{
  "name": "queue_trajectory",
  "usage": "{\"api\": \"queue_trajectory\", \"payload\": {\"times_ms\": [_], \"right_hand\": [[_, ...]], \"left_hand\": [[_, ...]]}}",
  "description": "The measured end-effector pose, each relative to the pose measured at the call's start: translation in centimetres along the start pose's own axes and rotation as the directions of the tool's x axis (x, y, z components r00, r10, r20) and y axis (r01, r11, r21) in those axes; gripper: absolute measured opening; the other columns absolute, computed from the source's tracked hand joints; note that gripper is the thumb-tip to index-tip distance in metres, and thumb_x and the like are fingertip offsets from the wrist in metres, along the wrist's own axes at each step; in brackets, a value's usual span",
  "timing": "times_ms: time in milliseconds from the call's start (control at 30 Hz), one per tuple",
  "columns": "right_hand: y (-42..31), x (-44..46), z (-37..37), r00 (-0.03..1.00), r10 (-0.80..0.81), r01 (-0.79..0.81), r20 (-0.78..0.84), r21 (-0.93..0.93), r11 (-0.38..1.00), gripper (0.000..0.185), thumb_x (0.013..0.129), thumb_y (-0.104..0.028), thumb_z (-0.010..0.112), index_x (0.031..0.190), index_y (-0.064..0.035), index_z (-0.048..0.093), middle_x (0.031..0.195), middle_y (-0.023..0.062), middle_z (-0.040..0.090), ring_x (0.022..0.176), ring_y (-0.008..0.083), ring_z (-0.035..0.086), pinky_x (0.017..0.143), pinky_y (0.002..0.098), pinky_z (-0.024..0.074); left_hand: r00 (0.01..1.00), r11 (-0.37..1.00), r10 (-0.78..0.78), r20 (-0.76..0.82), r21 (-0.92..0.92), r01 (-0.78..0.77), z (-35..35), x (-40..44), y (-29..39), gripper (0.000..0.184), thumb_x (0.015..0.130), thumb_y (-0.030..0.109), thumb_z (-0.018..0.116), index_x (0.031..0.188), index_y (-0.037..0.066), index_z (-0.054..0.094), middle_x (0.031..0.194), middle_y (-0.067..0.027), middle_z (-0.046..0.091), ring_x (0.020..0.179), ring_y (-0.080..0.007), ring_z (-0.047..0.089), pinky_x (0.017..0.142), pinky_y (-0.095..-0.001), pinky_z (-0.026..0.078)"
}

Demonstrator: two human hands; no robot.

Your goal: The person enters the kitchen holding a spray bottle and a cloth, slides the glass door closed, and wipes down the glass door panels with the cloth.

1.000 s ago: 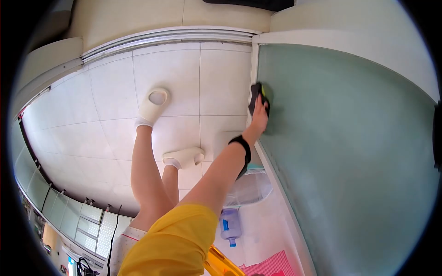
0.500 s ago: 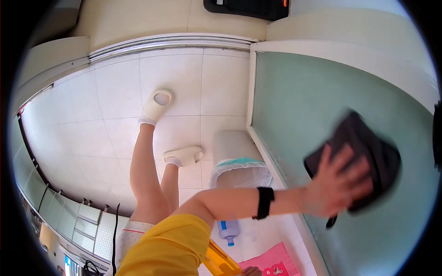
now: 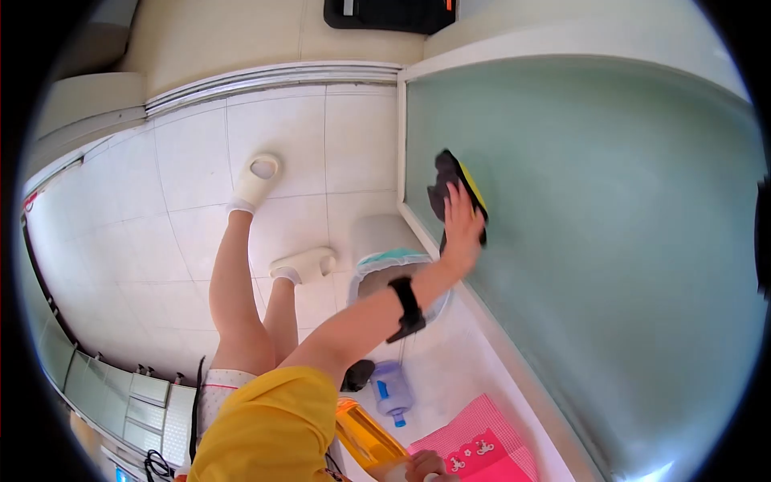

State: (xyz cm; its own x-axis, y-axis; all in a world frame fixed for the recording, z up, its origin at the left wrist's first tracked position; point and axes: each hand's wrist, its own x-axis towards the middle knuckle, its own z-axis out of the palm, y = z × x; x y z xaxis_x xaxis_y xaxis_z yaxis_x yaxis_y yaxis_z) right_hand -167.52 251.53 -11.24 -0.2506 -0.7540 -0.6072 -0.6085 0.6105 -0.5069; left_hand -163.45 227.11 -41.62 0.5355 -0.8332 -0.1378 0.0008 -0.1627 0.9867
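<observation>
My left arm, in a yellow sleeve with a black band at the wrist, reaches out over the frosted glass panel (image 3: 578,241). My left hand (image 3: 463,225) grips a dark grey cloth (image 3: 440,189) whose other side shows as a yellow strip. The cloth is near the panel's left part; contact with the glass cannot be made out. Low at the bottom edge, my right hand (image 3: 426,464) is partly cut off, its fingers curled. It sits at the end of an orange tray-like object (image 3: 373,438); whatever it may hold is hidden.
Under my left forearm stands a grey bin (image 3: 377,234) lined with a bag. A blue water jug (image 3: 392,388) and a pink checked mat (image 3: 482,438) lie beside it. A metal sliding track (image 3: 273,76) crosses the floor, and a black case (image 3: 385,14) lies beyond.
My left hand has swung left across the glass with the cloth, which now shows its yellow side edge-on. The view has shifted right, showing more of the orange object and the pink mat.
</observation>
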Motion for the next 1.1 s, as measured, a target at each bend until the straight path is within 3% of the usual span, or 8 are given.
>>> {"api": "queue_trajectory", "payload": {"times_ms": [100,200,367,467,533,733,933,1100], "right_hand": [[0.4,-1.0,-0.8,1.000,-0.029,0.029,0.008,0.018,0.999,0.048,0.066,-0.015,0.069,0.107,-0.0009,0.047,0.094,0.0149,0.055,0.080,0.0259,0.056,0.070,0.0334,0.0472],[0.1,-2.2,-0.9,0.999,-0.044,0.044,0.007,0.033,0.998,0.049,0.066,-0.015,0.070,0.107,-0.0008,0.047,0.094,0.0149,0.055,0.080,0.0260,0.056,0.071,0.0335,0.0472],[0.2,-4.0,-1.2,0.996,-0.092,0.092,-0.001,0.057,0.994,0.050,0.065,-0.014,0.070,0.107,-0.0008,0.047,0.095,0.0148,0.055,0.080,0.0261,0.056,0.071,0.0336,0.0473],[0.1,-5.3,-1.3,0.995,-0.102,0.103,-0.009,0.082,0.991,0.050,0.065,-0.014,0.071,0.107,-0.0007,0.047,0.095,0.0148,0.055,0.080,0.0261,0.056,0.071,0.0337,0.0473],[0.0,-6.0,-1.1,0.995,-0.102,0.104,-0.019,0.097,0.990,0.051,0.064,-0.014,0.071,0.107,-0.0007,0.047,0.095,0.0148,0.055,0.081,0.0262,0.056,0.071,0.0337,0.0474],[-0.5,-8.7,-0.1,0.994,-0.101,0.106,-0.046,0.142,0.984,0.052,0.064,-0.014,0.072,0.108,-0.0006,0.047,0.096,0.0147,0.055,0.081,0.0262,0.056,0.072,0.0339,0.0474],[-2.2,-10.6,-0.1,0.975,-0.211,0.221,-0.067,0.228,0.948,0.053,0.063,-0.013,0.072,0.108,-0.0005,0.047,0.096,0.0146,0.055,0.081,0.0263,0.056,0.072,0.0341,0.0475],[-5.6,-9.5,-0.7,0.841,-0.533,0.525,-0.097,0.387,0.758,0.062,0.061,-0.017,0.074,0.111,-0.0018,0.042,0.094,0.0118,0.052,0.081,0.0235,0.053,0.072,0.0342,0.0445]], "left_hand": [[0.998,0.999,-0.037,0.047,0.022,0.036,0.5,-3.8,8.4,0.066,0.066,0.016,0.055,0.125,-0.003,0.034,0.135,-0.0283,0.017,0.125,-0.0470,0.014,0.095,-0.0600,0.022],[0.898,0.904,0.423,0.117,-0.119,-0.410,-0.5,-8.4,17.6,0.066,0.068,0.039,0.056,0.123,0.005,0.041,0.135,-0.0263,0.020,0.122,-0.0529,0.012,0.087,-0.0714,0.014],[0.675,0.691,0.720,0.160,-0.257,-0.676,-1.5,-9.3,23.6,0.039,0.081,0.032,0.047,0.119,0.025,0.047,0.136,0.0001,0.031,0.130,-0.0352,0.012,0.097,-0.0634,0.001],[0.510,0.533,0.846,0.153,-0.226,-0.816,-1.1,-8.4,19.0,0.041,0.077,0.027,0.052,0.117,0.024,0.048,0.130,0.0028,0.038,0.125,-0.0272,0.026,0.099,-0.0576,0.016],[0.496,0.691,0.699,0.516,-0.305,-0.656,-1.8,-9.3,15.2,0.036,0.077,0.023,0.053,0.112,0.022,0.052,0.127,0.0008,0.041,0.124,-0.0280,0.028,0.098,-0.0566,0.020],[0.749,0.854,0.519,0.413,-0.199,-0.481,-3.2,-10.7,10.9,0.040,0.070,-0.002,0.049,0.107,0.013,0.054,0.119,-0.0104,0.043,0.123,-0.0366,0.029,0.098,-0.0475,0.028],[0.829,0.979,-0.188,0.527,0.169,0.114,-11.4,-8.6,10.1,0.039,0.071,-0.002,0.043,0.107,0.008,0.055,0.107,-0.0139,0.052,0.099,-0.0323,0.051,0.085,-0.0347,0.042],[0.818,0.986,0.154,0.554,-0.038,-0.159,-15.8,-0.8,21.1,0.028,0.072,0.003,0.044,0.094,0.007,0.060,0.103,-0.0112,0.054,0.086,-0.0307,0.055,0.074,-0.0374,0.045]]}}
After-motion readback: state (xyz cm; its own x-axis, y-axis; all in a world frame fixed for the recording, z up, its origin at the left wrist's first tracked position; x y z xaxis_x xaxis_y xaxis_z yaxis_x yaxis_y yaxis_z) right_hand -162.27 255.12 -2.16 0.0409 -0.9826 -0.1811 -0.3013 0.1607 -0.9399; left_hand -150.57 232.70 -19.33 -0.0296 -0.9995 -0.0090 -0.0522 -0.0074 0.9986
